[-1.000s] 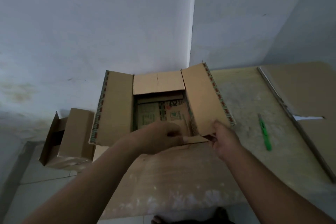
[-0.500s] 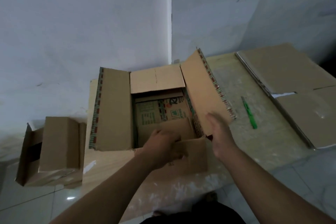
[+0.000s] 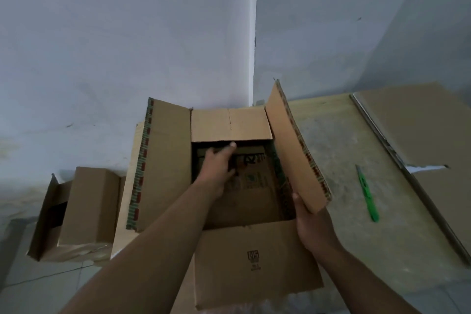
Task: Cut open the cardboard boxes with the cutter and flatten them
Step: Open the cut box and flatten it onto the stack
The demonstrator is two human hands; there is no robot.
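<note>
In the head view, the cardboard box is seen standing on the table, its top already cut open and all four flaps folded outward. The left hand is reached deep inside, fingers stretched out and holding nothing, the tips at the far wall just under the far flap; this is judged to be a push against the inner panel so that the box can be collapsed. Whether the wall is actually touched cannot be told. The right flap is gripped at its near corner by the right hand, thumb on the inner face, probably to steady the box and keep the flap out of the way. The green cutter is laid aside on the table, well apart from both hands, since no cutting is needed for this step. Flattened cardboard is stacked at the table's right end. A smaller box is seen lower down at the left. The table is set into a corner of pale walls, above a tiled floor.
</note>
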